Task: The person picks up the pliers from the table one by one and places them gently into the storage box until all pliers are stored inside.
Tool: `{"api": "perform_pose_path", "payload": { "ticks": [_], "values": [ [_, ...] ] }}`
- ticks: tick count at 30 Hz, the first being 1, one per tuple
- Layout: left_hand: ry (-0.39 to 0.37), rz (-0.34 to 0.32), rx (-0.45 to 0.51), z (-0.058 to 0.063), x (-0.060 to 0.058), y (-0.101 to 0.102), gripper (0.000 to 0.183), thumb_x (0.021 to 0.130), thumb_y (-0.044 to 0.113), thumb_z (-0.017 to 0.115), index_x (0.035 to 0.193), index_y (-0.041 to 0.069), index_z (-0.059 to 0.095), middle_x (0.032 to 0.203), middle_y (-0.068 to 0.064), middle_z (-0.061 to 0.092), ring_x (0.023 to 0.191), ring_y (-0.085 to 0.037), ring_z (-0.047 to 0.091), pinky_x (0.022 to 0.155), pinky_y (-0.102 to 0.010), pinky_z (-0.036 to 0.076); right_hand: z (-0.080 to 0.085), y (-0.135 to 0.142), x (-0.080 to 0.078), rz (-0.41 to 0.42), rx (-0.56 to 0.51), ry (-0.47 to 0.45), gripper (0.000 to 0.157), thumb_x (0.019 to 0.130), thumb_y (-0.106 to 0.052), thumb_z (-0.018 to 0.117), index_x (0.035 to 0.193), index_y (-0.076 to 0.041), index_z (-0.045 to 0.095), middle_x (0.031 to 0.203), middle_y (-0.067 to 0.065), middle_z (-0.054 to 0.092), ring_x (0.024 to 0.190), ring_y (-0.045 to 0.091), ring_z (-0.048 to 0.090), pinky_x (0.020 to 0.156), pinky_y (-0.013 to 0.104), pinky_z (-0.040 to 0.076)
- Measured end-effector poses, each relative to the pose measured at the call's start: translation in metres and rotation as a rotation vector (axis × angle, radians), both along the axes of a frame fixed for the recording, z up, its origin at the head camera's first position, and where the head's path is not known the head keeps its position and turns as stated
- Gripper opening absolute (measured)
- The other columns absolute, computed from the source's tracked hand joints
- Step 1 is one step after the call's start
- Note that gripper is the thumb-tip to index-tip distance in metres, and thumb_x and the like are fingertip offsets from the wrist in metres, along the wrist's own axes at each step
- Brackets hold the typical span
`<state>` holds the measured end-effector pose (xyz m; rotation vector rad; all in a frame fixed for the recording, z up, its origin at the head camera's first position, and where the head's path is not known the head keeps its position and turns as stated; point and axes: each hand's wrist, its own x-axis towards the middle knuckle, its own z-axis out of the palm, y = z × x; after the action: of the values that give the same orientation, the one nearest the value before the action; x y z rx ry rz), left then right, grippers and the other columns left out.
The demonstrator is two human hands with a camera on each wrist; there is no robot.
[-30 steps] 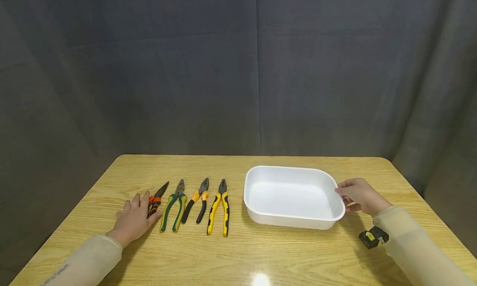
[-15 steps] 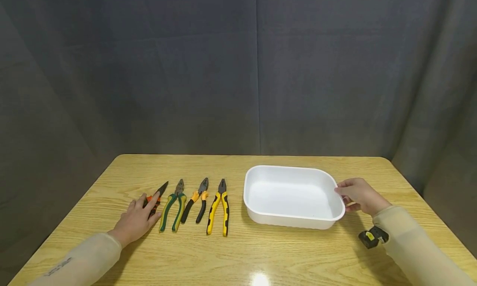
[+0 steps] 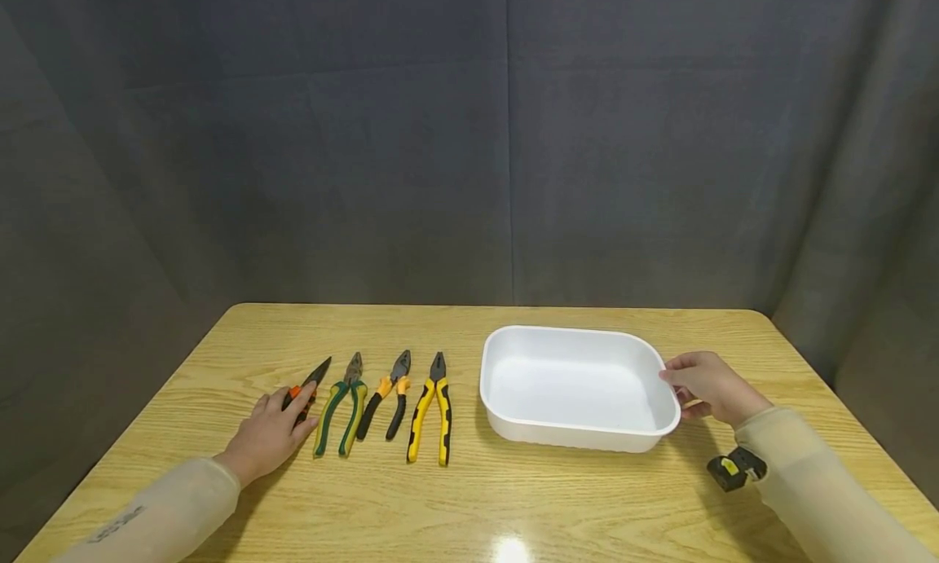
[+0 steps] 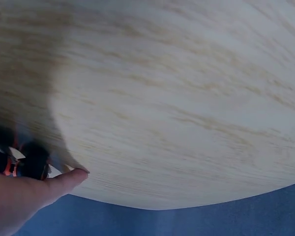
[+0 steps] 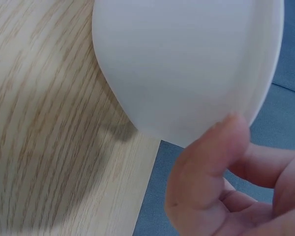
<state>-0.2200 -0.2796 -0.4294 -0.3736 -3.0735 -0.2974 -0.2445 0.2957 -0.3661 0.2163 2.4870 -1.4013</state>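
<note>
At the left of the row of tools, my left hand [image 3: 266, 435] lies over the orange-and-black handles of the long-nose pliers [image 3: 319, 372], fingers bent across them and thumb on the near side. Their dark pointed nose shows beyond the fingers. In the left wrist view, the pliers' handles [image 4: 33, 161] are partly cut off beside one finger. My right hand [image 3: 715, 386] pinches the right rim of a white plastic tray [image 3: 583, 437], thumb on the rim and fingers outside. The right wrist view shows the same hold on the tray [image 5: 172, 73].
Right of the left hand lie green-and-yellow pliers [image 3: 357, 396], orange-and-black pliers [image 3: 385, 406] and yellow-and-black pliers [image 3: 446, 412], roughly side by side. A wooden table [image 3: 469, 506] carries everything. Dark grey curtains [image 3: 381, 180] hang behind and at both sides. A black device sits at the right wrist.
The left hand's fingers have moved from beside the long-nose pliers to over their handles, and the pliers have shifted very slightly. The right hand and the tray stay in place.
</note>
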Motion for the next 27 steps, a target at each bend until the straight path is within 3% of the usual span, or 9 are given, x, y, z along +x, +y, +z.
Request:
{"api": "perform_pose_path", "payload": {
  "ticks": [7,12,21,27],
  "values": [
    [0.002,0.002,0.021,0.002,0.000,0.001,0.058,0.101,0.030,0.053,0.147,-0.001,0.036,0.131,-0.041,0.036,0.119,-0.068,0.032,0.086,-0.073,0.037,0.000,-0.001,0.001,-0.003,-0.006,0.012,0.038,0.100,-0.010,0.050,0.124,0.017,0.043,0.088,0.012,0.058,0.072,0.020,0.056,0.062,0.033,0.052],
    [0.015,0.005,0.018,0.005,-0.001,0.004,0.053,0.101,0.022,0.052,0.145,-0.003,0.039,0.127,-0.042,0.039,0.113,-0.065,0.040,0.083,-0.069,0.041,0.001,-0.001,0.002,-0.003,-0.007,0.014,0.038,0.100,-0.010,0.050,0.125,0.017,0.042,0.088,0.012,0.057,0.072,0.020,0.056,0.061,0.032,0.052],
    [-0.060,0.051,-0.094,0.017,-0.009,0.009,0.049,0.099,0.014,0.052,0.143,-0.003,0.041,0.120,-0.041,0.046,0.099,-0.055,0.051,0.070,-0.064,0.047,-0.001,0.001,0.001,0.002,0.001,0.008,0.037,0.100,-0.011,0.050,0.125,0.015,0.043,0.085,0.010,0.056,0.071,0.020,0.055,0.060,0.032,0.051],
    [0.010,0.064,-0.126,0.015,-0.008,0.009,0.047,0.098,0.014,0.050,0.140,-0.003,0.044,0.115,-0.038,0.051,0.100,-0.051,0.053,0.064,-0.060,0.049,-0.002,0.002,0.001,0.004,0.012,0.016,0.038,0.100,-0.011,0.051,0.126,0.016,0.042,0.086,0.011,0.056,0.069,0.019,0.055,0.059,0.031,0.052]
  ]
}}
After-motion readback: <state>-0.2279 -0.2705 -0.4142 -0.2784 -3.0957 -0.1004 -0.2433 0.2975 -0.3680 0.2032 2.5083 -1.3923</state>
